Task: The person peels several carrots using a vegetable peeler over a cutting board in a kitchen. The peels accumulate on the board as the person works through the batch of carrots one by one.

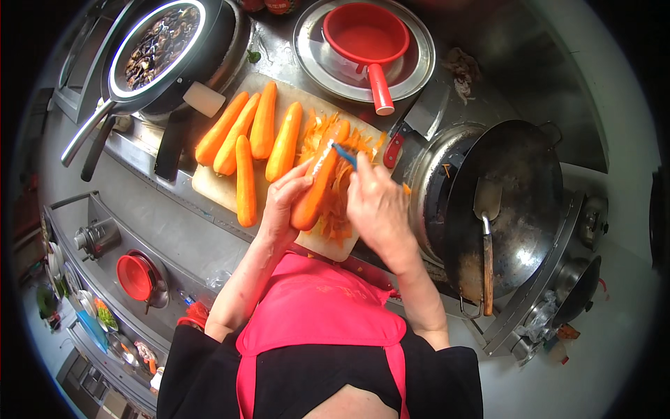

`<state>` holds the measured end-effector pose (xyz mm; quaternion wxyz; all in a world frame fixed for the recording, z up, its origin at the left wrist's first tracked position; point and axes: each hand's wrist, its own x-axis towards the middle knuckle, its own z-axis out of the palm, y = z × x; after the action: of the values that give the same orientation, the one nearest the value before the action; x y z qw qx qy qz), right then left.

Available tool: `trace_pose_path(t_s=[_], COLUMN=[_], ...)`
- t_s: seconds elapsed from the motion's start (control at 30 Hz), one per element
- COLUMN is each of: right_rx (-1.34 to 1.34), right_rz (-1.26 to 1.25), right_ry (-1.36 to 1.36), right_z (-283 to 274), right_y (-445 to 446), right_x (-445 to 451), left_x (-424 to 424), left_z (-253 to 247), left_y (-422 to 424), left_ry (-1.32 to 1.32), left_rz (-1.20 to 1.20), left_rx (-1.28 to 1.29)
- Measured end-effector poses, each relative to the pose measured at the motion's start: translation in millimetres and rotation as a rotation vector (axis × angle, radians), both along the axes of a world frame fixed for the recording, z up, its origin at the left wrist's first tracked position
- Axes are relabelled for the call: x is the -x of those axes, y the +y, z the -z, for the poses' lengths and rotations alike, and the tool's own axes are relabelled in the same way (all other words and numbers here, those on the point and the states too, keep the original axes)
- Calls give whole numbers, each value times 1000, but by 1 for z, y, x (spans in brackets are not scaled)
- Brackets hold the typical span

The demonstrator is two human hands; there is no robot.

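Note:
My left hand (pixel 287 201) grips a large carrot (pixel 317 189) near its lower end, above the cutting board (pixel 215 187). A blue-handled peeler (pixel 344 155) is in my right hand (pixel 378 205), its head against the carrot's upper part. Orange carrot peelings (pixel 335 214) lie heaped on the board under and beside the held carrot. To the left, several peeled carrots (pixel 263 121) lie on the board, roughly side by side, with a smaller one (pixel 245 180) nearer me.
A cleaver (pixel 405 136) with a red handle lies right of the board. Beyond it stand a steel basin (pixel 309 68) holding a red ladle-like scoop (pixel 366 34), a large wok (pixel 528 220) with a spatula (pixel 487 209), and, at upper left, a pan (pixel 172 55) of dark pieces.

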<state>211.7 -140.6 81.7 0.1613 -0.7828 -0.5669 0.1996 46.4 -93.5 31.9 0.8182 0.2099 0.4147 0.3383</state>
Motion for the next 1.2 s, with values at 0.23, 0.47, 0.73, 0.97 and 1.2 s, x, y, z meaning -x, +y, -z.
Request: trace_pose_path(t_s=[0.23,0.47,0.73,0.97,1.2], right_rx=[96,-63,-105,-188,-229], right_rz=[-321,-50,-144,-83,-68], right_ry=[260,36,-65,31,73], right_z=[-43,-28,-18,-15,-2], right_y=[-68,-28,-13,-57,-73], right_x=[8,-15,14,46,60], left_x=[-21,-6,-26,-42,-57], left_z=[7,18,-6,12,20], left_y=[14,8,13,22,22], left_ry=[-109,-336,-166,-205,-160], left_rz=[-150,-79,-185,-385,-463], left_rx=[93,281,92,99,145])
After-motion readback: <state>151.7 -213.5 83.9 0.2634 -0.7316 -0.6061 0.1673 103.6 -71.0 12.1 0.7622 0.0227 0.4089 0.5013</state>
